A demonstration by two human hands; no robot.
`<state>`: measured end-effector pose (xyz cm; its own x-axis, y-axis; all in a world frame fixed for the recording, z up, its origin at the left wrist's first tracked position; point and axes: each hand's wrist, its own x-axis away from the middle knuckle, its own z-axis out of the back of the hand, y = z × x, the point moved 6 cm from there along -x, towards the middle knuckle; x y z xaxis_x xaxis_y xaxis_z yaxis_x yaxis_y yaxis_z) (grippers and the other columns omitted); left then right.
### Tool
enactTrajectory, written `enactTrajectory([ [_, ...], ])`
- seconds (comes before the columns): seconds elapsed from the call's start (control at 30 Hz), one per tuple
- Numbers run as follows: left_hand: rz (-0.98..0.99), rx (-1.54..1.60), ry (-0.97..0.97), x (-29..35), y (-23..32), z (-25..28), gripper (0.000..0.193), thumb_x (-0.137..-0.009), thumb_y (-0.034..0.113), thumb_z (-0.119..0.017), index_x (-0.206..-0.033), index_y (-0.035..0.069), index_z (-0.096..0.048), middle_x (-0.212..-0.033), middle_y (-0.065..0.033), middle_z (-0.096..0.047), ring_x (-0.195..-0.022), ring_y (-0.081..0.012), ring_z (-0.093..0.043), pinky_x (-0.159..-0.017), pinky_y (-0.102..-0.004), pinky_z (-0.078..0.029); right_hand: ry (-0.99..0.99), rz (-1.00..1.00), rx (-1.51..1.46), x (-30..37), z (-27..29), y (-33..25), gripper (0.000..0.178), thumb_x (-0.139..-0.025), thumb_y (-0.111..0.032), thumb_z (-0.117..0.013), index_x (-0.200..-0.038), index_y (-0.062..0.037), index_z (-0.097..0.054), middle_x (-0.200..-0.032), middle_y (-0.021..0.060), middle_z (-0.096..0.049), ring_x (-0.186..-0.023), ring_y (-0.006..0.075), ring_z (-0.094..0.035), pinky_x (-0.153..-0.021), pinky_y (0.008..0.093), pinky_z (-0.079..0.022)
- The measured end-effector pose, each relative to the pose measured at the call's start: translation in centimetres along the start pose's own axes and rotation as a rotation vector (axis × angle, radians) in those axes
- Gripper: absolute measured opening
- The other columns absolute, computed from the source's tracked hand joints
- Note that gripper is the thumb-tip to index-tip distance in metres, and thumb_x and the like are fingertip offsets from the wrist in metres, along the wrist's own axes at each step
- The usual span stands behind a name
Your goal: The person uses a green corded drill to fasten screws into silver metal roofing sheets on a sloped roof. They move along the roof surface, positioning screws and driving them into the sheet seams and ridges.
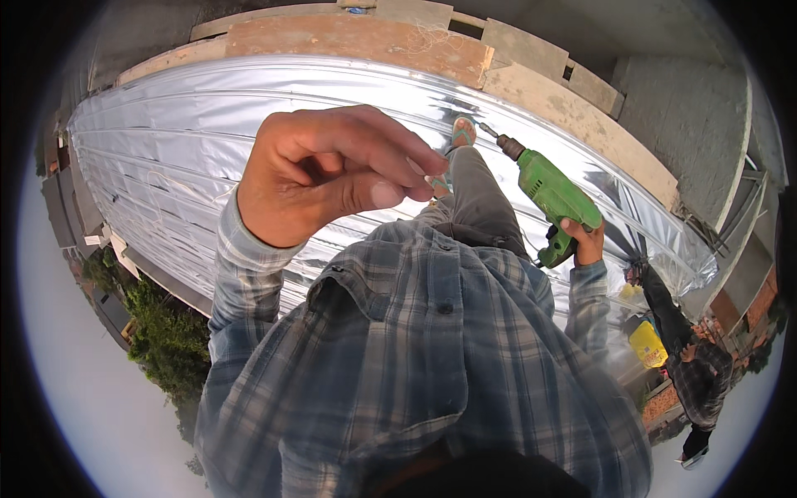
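Curling close together, the left hand's (320, 170) fingertips are nearly meeting the thumb, whether on something small one cannot tell; the right hand's (586, 239) fingers are clamping round the handle of the green drill (554, 189), which is hanging over the silvery sheeting (187, 124), its bit (487, 129) pointing forward; good handling is probably calling for a firm wrist and a bit kept clear of the sandalled foot (462, 133); farther off, a co-worker (696, 382) is standing near a yellow container (647, 344).

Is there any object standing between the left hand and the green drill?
Nothing visible blocks the space between the left hand and the green drill, which the right hand grips; the trouser leg seen between them appears lower.
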<state>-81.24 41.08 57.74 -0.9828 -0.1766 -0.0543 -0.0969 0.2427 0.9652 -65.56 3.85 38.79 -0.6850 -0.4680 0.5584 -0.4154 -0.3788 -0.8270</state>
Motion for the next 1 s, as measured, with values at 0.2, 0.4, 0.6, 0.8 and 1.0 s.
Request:
enactTrajectory([
  [0.2,0.350,-0.060,0.563,-0.4,-11.0,12.2,0.023,-0.085,0.008,-0.075,-0.101,0.004,-0.059,-0.103,-0.0099,-0.068,-0.094,-0.0214,-0.069,-0.081,-0.0296,-0.054,0.040,-0.062,0.066,-5.4,1.7,-0.3,0.059,-0.071,-0.013,-0.079,-0.125,0.0006,-0.059,-0.101,0.0077,-0.067,-0.088,0.0154,-0.062,-0.078,0.0287,-0.049],
  [0.4,-0.318,0.585,0.034,-8.4,-5.2,3.0,0.022,-0.081,-0.008,-0.069,-0.101,-0.002,-0.060,-0.096,-0.0199,-0.069,-0.093,-0.0239,-0.069,-0.082,-0.0350,-0.058,0.128,-0.129,0.084,-8.2,3.6,1.8,0.060,-0.070,-0.013,-0.081,-0.124,0.0003,-0.059,-0.102,0.0085,-0.067,-0.086,0.0167,-0.063,-0.078,0.0296,-0.049],
  [0.6,-0.370,0.848,-0.044,-6.7,-7.8,2.4,0.024,-0.084,-0.003,-0.069,-0.105,-0.001,-0.058,-0.102,-0.0209,-0.066,-0.097,-0.0249,-0.068,-0.083,-0.0360,-0.057,0.224,-0.146,0.055,-8.1,1.8,5.4,0.060,-0.070,-0.016,-0.080,-0.123,0.0009,-0.058,-0.100,0.0097,-0.067,-0.078,0.0175,-0.064,-0.071,0.0299,-0.051],
  [0.8,-0.302,0.889,-0.051,-4.6,-7.7,2.1,0.027,-0.086,0.003,-0.069,-0.110,-0.001,-0.057,-0.109,-0.0220,-0.063,-0.101,-0.0258,-0.066,-0.085,-0.0371,-0.056,0.299,-0.181,-0.099,-5.6,-1.3,10.7,0.060,-0.071,-0.018,-0.078,-0.124,0.0013,-0.056,-0.091,0.0137,-0.068,-0.065,0.0209,-0.065,-0.059,0.0323,-0.053],
  [1.0,-0.280,0.916,-0.135,-2.1,-7.1,0.8,0.031,-0.088,0.008,-0.068,-0.114,0.000,-0.055,-0.116,-0.0230,-0.059,-0.105,-0.0268,-0.064,-0.087,-0.0381,-0.055,0.198,-0.160,-0.188,-4.4,-6.5,12.3,0.057,-0.070,-0.014,-0.078,-0.122,0.0015,-0.058,-0.090,0.0127,-0.068,-0.064,0.0210,-0.065,-0.058,0.0321,-0.053],
])
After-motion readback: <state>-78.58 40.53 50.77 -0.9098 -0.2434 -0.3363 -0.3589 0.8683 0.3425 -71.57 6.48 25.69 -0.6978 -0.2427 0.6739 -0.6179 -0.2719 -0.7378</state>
